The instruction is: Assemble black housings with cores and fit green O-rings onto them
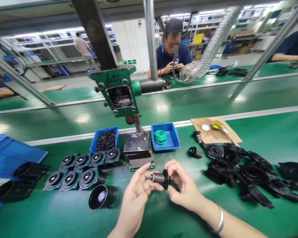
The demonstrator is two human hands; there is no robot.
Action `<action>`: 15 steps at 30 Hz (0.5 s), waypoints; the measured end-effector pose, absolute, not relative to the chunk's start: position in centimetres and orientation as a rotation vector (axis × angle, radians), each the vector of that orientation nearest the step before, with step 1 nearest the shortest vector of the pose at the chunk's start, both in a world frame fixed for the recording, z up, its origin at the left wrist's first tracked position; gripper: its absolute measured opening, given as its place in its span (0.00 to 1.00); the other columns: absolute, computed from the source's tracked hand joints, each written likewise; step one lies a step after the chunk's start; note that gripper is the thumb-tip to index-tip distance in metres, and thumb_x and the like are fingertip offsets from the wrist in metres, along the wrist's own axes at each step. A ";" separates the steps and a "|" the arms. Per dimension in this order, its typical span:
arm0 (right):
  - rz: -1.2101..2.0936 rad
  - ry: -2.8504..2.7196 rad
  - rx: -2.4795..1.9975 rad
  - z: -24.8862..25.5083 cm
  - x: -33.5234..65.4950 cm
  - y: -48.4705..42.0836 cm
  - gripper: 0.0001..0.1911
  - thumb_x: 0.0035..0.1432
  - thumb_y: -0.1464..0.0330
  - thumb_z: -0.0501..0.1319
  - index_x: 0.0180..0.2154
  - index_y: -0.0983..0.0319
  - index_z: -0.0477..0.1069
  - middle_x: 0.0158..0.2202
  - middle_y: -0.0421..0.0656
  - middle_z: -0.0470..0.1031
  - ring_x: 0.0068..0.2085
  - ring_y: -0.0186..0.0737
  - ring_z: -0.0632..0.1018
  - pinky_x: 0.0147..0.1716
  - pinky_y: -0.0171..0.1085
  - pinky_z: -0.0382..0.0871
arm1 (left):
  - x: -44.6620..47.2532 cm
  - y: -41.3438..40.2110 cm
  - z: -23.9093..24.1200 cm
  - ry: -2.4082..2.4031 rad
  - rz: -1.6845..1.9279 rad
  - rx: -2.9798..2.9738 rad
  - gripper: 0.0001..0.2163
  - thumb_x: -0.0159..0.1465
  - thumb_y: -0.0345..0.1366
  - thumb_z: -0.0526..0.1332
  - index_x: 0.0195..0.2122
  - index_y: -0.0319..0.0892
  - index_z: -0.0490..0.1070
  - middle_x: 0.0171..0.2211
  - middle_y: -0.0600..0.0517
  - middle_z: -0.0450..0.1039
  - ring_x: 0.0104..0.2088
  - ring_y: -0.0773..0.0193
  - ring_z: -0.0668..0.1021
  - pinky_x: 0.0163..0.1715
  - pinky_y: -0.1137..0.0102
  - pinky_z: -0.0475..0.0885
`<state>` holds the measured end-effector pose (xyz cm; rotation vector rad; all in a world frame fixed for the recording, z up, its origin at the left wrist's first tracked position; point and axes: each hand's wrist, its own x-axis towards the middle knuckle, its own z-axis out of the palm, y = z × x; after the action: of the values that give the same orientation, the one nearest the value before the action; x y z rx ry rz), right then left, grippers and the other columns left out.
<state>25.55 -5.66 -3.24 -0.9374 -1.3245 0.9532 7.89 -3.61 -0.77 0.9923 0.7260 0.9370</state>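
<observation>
Two hands at a black-collared shaft (161,178) above the green bench (171,216).
The right hand (183,189) pinches the collar between thumb and fingers; the left hand (136,191) has its fingers half curled about the bare metal end, though whether they grip or merely steady it I cannot tell. Taking the shaft as the dial's centre, the press block (137,142) stands at 11 o'clock and a blue bin (173,138) of green rings (160,138) at 12. At 10 is a bin (93,141) of small black pieces (106,141); seven housings (82,160) sit in two rows between 9 and 10, a lone cup (102,197) between 8 and 9. A second shaft (195,152) lies at 2, a pile of black covers (253,173) at 3. At 12, farther off, a co-worker (161,54) holds something small.
</observation>
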 end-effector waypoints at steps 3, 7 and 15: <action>0.916 -1.359 -0.970 -3.4 26.1 -5.9 0.16 0.50 0.79 0.60 0.38 0.57 0.60 0.40 0.42 0.60 0.41 0.39 0.68 0.38 0.34 0.67 | 5.7 -4.5 -1.0 0.918 1.026 1.516 0.26 0.62 0.25 0.58 0.61 0.51 0.62 0.51 0.45 0.70 0.45 0.56 0.79 0.45 0.61 0.75; 0.900 -1.342 -1.027 -3.7 26.8 -5.8 0.15 0.55 0.78 0.60 0.41 0.57 0.61 0.42 0.44 0.61 0.41 0.40 0.68 0.38 0.34 0.65 | -0.2 -4.8 -1.7 1.629 1.318 2.352 0.15 0.60 0.33 0.68 0.47 0.45 0.69 0.47 0.44 0.68 0.48 0.50 0.74 0.49 0.55 0.70; 0.928 -1.347 -1.019 -4.5 26.8 -5.5 0.13 0.59 0.76 0.60 0.41 0.55 0.61 0.42 0.43 0.60 0.43 0.40 0.67 0.40 0.34 0.63 | -5.3 -5.6 -3.1 1.743 0.959 2.541 0.04 0.66 0.31 0.64 0.38 0.48 0.78 0.52 0.45 0.66 0.50 0.50 0.74 0.50 0.55 0.70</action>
<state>26.82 -5.55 -4.53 -1.0192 -1.3472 0.9277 -5.25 -5.56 -3.07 2.5410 1.7431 0.9593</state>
